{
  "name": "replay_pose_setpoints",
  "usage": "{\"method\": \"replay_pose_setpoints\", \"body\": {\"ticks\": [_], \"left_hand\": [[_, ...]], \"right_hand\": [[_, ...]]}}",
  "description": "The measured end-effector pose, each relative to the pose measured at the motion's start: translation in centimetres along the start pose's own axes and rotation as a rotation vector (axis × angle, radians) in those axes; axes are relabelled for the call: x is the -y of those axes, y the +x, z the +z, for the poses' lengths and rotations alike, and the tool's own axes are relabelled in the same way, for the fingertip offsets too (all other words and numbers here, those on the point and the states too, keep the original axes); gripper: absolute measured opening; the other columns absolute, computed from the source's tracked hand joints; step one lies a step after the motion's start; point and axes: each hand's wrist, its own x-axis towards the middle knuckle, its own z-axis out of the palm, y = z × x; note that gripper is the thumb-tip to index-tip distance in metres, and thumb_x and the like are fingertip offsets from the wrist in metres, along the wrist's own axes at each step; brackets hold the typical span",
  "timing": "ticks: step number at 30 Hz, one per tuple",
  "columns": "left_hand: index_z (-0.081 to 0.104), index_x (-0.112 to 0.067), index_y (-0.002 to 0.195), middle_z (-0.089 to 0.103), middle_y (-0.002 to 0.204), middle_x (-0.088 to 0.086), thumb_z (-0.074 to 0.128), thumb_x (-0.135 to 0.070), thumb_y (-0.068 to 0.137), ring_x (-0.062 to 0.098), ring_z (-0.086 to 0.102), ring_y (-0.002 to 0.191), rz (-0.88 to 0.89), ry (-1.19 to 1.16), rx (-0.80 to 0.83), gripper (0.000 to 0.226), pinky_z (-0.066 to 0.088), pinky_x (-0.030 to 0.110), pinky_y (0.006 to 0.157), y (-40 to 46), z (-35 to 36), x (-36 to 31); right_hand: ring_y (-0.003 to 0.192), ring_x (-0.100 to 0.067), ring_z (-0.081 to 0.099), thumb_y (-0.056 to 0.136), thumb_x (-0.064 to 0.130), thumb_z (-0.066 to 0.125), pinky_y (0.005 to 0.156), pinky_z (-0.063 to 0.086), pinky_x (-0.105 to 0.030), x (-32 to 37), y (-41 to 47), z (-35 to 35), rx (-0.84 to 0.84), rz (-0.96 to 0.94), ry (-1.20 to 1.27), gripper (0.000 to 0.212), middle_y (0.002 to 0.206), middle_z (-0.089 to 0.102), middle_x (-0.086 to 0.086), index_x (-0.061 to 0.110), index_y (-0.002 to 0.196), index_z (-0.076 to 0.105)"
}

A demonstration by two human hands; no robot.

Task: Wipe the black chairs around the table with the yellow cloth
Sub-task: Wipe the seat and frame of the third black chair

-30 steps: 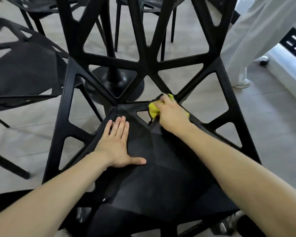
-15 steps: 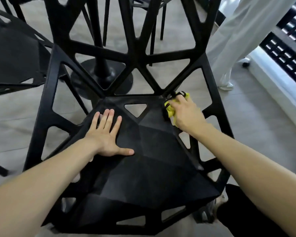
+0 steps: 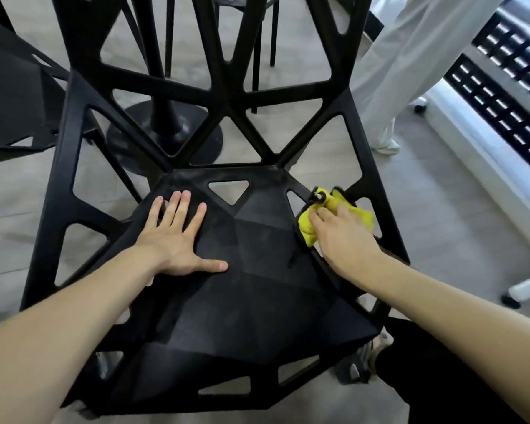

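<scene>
A black chair [image 3: 257,295] with a faceted seat and an open triangular lattice back fills the middle of the head view. My left hand [image 3: 178,240] lies flat on the left part of the seat, fingers spread and straight. My right hand [image 3: 340,237] presses a bunched yellow cloth [image 3: 306,224] against the seat's right rim, fingers curled over it. A small black loop on the cloth sticks up at its far end.
The table's black round pedestal base [image 3: 166,133] stands behind the chair back. Another black chair [image 3: 16,96] is at the left, and more chair legs show at the top. A person in white trousers [image 3: 410,62] stands at the right near a dark slatted panel [image 3: 508,96].
My right hand has slid the yellow cloth from the back centre of the seat rightward and nearer along the right rim. My left hand stays flat on the seat.
</scene>
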Motion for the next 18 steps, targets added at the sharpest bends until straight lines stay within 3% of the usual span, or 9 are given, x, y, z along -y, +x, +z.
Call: {"method": "replay_pose_setpoints", "body": {"ticks": [2, 4, 7, 10, 11, 14, 18], "left_hand": [[-0.033, -0.032, 0.163, -0.048, 0.165, 0.014, 0.015, -0.119, 0.05, 0.026, -0.049, 0.151, 0.002, -0.007, -0.016, 0.151, -0.029, 0.057, 0.125, -0.3, -0.2, 0.0], [-0.029, -0.041, 0.163, -0.043, 0.168, 0.015, 0.025, -0.115, 0.06, 0.031, -0.042, 0.156, 0.005, 0.014, -0.01, 0.138, -0.023, 0.06, 0.127, -0.6, -0.9, -0.8], [-0.012, -0.049, 0.167, -0.024, 0.178, 0.011, 0.048, -0.087, 0.092, 0.033, -0.019, 0.166, 0.096, 0.07, 0.002, 0.104, 0.004, 0.063, 0.133, -1.1, -2.1, -3.3], [-0.003, -0.047, 0.17, -0.015, 0.18, 0.012, 0.057, -0.067, 0.101, 0.032, -0.011, 0.167, 0.158, 0.046, 0.013, 0.094, 0.014, 0.056, 0.134, -1.3, -2.7, -4.6], [-0.004, -0.046, 0.17, -0.015, 0.18, 0.013, 0.057, -0.066, 0.101, 0.033, -0.011, 0.167, 0.155, 0.04, 0.014, 0.094, 0.014, 0.055, 0.134, -1.2, -2.7, -4.6], [-0.006, -0.044, 0.17, -0.017, 0.179, 0.015, 0.055, -0.077, 0.096, 0.035, -0.014, 0.167, 0.13, 0.029, 0.025, 0.102, 0.01, 0.059, 0.134, -1.3, -2.6, -5.0], [-0.01, -0.033, 0.172, -0.018, 0.179, 0.01, 0.047, -0.111, 0.057, 0.034, -0.018, 0.166, 0.06, -0.061, 0.065, 0.15, 0.002, 0.065, 0.132, -2.8, -2.0, -7.5]], "right_hand": [[0.114, -0.04, 0.055, 0.092, 0.026, 0.012, 0.096, 0.047, -0.056, -0.1, 0.7, 0.1, 0.009, 0.015, -0.015, 0.064, 0.122, 0.063, -0.017, 0.005, 0.129, 0.06], [0.106, -0.04, 0.054, 0.089, 0.02, 0.011, 0.09, 0.046, -0.055, 1.6, 4.8, 1.1, -0.094, -0.015, -0.081, 0.062, 0.112, 0.065, -0.017, 0.003, 0.125, 0.059], [0.107, -0.039, 0.056, 0.089, 0.018, 0.013, 0.085, 0.042, -0.049, 3.8, 7.6, -0.1, -0.001, 0.063, -0.099, 0.061, 0.113, 0.067, -0.016, 0.003, 0.124, 0.061], [0.114, -0.039, 0.054, 0.094, 0.023, 0.036, 0.086, 0.042, -0.048, 0.7, 1.2, 0.0, 0.075, -0.011, -0.176, 0.049, 0.126, 0.066, -0.011, 0.007, 0.135, 0.057], [0.112, -0.038, 0.054, 0.092, 0.025, 0.041, 0.085, 0.045, -0.048, -1.1, -2.0, 0.2, 0.013, -0.036, -0.18, 0.05, 0.125, 0.068, -0.009, 0.008, 0.135, 0.059], [0.106, -0.036, 0.052, 0.081, 0.025, 0.029, 0.081, 0.051, -0.046, -4.0, -7.9, 0.3, -0.043, -0.038, -0.145, 0.07, 0.128, 0.071, -0.008, 0.006, 0.139, 0.063], [0.13, -0.039, 0.048, 0.094, 0.02, 0.039, 0.1, 0.045, -0.048, 0.7, -0.1, 1.0, -0.033, 0.051, -0.09, 0.061, 0.148, 0.058, -0.013, 0.004, 0.152, 0.047]]}}
